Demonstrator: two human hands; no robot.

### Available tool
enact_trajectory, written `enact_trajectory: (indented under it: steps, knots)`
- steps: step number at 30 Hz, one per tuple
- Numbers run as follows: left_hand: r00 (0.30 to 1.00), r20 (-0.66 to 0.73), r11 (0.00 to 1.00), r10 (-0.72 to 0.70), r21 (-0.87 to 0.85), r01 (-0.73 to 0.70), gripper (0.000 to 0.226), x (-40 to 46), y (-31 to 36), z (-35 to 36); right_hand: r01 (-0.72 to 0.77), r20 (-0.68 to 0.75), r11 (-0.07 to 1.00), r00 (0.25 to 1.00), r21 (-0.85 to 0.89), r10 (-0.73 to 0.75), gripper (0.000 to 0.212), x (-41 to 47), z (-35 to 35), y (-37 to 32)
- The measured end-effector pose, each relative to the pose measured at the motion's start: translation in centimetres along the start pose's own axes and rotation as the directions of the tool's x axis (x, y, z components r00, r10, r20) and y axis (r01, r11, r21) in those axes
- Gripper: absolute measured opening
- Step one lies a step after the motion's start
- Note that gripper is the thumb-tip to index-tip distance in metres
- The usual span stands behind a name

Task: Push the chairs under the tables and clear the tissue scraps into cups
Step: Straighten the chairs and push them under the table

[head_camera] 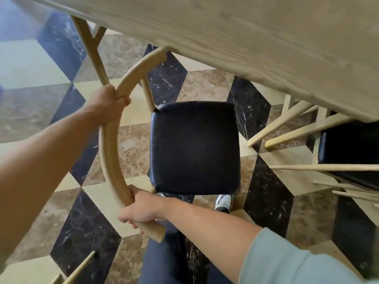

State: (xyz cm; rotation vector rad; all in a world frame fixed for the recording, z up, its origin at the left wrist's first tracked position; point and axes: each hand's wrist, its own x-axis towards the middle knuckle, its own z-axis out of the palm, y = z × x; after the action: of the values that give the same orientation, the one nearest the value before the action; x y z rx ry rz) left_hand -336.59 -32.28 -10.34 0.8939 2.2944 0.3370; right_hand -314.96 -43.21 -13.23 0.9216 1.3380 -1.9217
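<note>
A wooden chair with a curved light-wood backrest [109, 148] and a square black padded seat [194, 147] stands on the floor below me, beside the pale wooden table [256, 37]. My left hand [108, 104] is closed around the upper part of the curved backrest. My right hand [141, 210] grips the lower end of the same rail. The far tip of the backrest touches or sits just under the table's edge. The seat lies clear of the tabletop. No tissue scraps or cups are in view.
A second chair with a black seat [348, 148] and wooden spindles sits tucked under the table at right. A table leg [90, 48] stands at upper left. The floor is patterned marble tile. My shoe [223, 202] shows below the seat.
</note>
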Motion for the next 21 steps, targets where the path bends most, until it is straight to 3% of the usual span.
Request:
enact_trajectory:
  steps: [3,6,8,11,13,16,21]
  knots:
    - [0.992,-0.024,0.987,-0.12,-0.111,0.117,0.035,-1.4,0.1,0.4,0.0,-0.009,0.989,1.0,-0.151,-0.001,0.043,-3.4,-3.8,1.4]
    - [0.976,-0.028,0.959,-0.215,-0.193,0.206,0.032,-2.7,2.2,2.1,-0.026,-0.135,0.934,0.991,-0.357,-0.024,0.034,-7.9,-9.2,3.5]
    - [0.958,0.025,0.922,-0.287,-0.263,0.283,0.03,-3.5,4.0,3.2,-0.061,-0.214,0.841,0.975,-0.537,-0.065,0.028,-10.7,-13.2,4.9]
    - [0.938,0.169,0.874,-0.304,-0.343,0.345,0.036,-4.4,7.5,5.6,-0.174,-0.306,0.596,0.943,-0.784,-0.127,0.025,-15.0,-20.1,7.1]
    - [0.917,0.291,0.858,-0.273,-0.357,0.369,0.034,-5.3,9.9,7.3,-0.243,-0.369,0.512,0.916,-0.824,-0.158,0.023,-17.5,-23.7,8.5]
    - [0.879,0.415,0.879,-0.233,-0.296,0.373,0.044,-7.8,14.4,11.6,-0.356,-0.463,0.478,0.877,-0.803,-0.125,0.017,-21.9,-28.7,12.2]
    - [0.909,0.348,0.892,-0.231,-0.296,0.341,0.051,-10.3,18.6,16.9,-0.412,-0.491,0.408,0.864,-0.815,-0.109,0.026,-25.9,-34.6,15.1]
